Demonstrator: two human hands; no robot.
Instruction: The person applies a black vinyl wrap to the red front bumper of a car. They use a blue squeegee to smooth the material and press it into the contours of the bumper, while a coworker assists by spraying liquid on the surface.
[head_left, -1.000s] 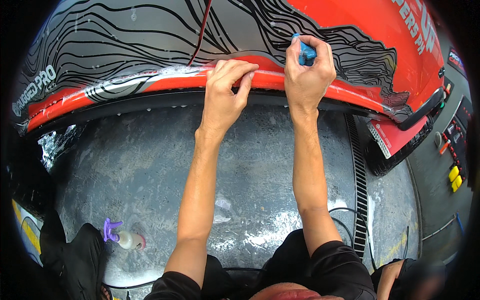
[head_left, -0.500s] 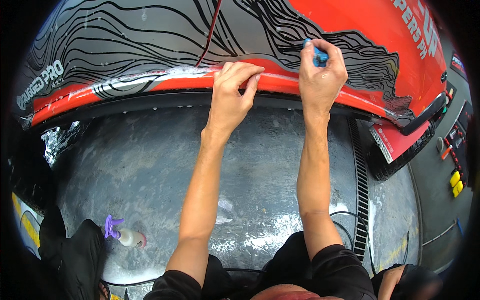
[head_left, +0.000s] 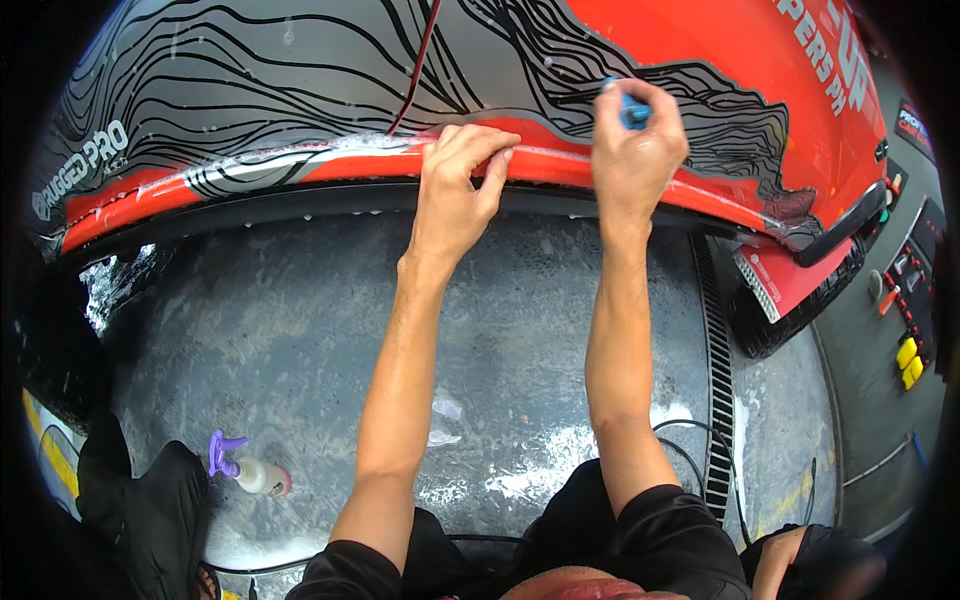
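A red and grey vehicle body side [head_left: 330, 60] with black wavy line graphics curves across the top. At its lower edge, my left hand [head_left: 458, 180] is bent with the thumb and fingertips close together on the red sill [head_left: 545, 165]. Whatever lies between those fingertips is too small to make out. To the right, my right hand [head_left: 638, 145] is closed around a small blue hand tool [head_left: 633, 112] at the patterned panel, just above the sill. My fingers cover most of that tool, so its exact kind does not show. White suds [head_left: 350, 143] run along the sill left of my left hand.
A spray bottle [head_left: 262, 476] with a purple trigger stands on the wet grey floor [head_left: 270, 340]. Dark-clothed people are at the lower left [head_left: 150, 500] and lower right [head_left: 815, 560]. A drain grate [head_left: 718, 400], a cable [head_left: 690, 428] and a tyre [head_left: 785, 325] are on the right.
The view has shifted slightly. My right hand makes a small movement against the panel with the blue tool still in it. My left hand stays at the sill.
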